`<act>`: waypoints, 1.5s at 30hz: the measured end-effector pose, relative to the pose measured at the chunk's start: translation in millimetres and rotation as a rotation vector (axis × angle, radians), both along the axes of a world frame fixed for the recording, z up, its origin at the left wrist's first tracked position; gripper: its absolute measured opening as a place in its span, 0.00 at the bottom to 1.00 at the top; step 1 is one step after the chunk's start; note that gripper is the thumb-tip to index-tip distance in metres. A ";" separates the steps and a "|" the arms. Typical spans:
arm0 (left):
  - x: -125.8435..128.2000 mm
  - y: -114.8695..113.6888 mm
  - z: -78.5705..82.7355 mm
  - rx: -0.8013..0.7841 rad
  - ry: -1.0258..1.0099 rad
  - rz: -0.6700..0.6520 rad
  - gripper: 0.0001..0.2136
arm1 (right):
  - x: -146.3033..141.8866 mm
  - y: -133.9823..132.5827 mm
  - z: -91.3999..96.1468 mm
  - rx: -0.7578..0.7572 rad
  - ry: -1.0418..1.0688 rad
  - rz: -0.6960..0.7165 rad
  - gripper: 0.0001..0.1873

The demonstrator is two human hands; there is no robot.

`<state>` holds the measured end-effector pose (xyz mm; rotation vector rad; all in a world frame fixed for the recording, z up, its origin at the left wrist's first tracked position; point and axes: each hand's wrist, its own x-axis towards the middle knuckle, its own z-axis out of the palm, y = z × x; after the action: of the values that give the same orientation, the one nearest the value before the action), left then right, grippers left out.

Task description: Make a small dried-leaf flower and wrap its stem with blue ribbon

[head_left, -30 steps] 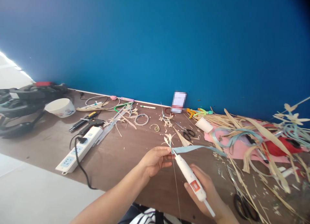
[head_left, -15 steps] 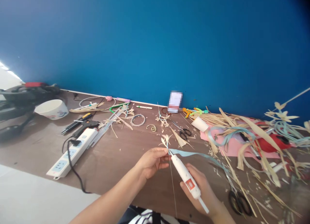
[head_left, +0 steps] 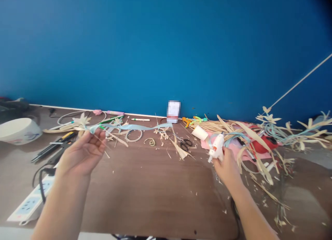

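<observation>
My left hand (head_left: pixel 81 155) is raised at the left, its fingers pinching a pale straw-coloured flower (head_left: pixel 82 120) by its blue-wrapped base. A light blue ribbon (head_left: pixel 135 127) runs from there to the right in a long, slightly sagging line. Its far end hangs near the back of the table. On the right, my right hand (head_left: pixel 228 167) grips a white hot glue gun (head_left: pixel 217 145), held beside the heap of dried strips. Part of the gun is hidden by my fingers.
A power strip (head_left: pixel 31 202) and a white bowl (head_left: pixel 19 131) stand at the left. Black-handled scissors (head_left: pixel 185 144), a white paper cup (head_left: pixel 200 133) and straw strips on pink paper (head_left: pixel 237 151) lie toward the back. Scraps are scattered at the right.
My left hand has moved up and left with the flower, drawing the ribbon out. My right hand has taken the glue gun away from the flower, up and to the right.
</observation>
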<state>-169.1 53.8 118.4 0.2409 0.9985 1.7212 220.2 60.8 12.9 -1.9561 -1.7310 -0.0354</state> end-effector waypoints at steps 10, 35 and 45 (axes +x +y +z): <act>47.4 -10.9 -59.0 -0.163 0.053 -0.312 0.05 | -21.4 54.7 -31.2 -0.178 -0.251 0.092 0.20; 107.9 -39.2 -37.6 0.051 0.565 -0.791 0.06 | -90.9 -44.3 74.3 -0.419 0.555 0.904 0.37; 131.0 -29.3 -77.9 -0.080 0.539 -0.885 0.11 | -100.2 -30.8 22.0 -0.521 0.997 0.526 0.07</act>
<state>-38.1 24.5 40.5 0.9719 1.0996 0.8076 120.1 30.0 34.8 -1.3034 -1.5087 1.4267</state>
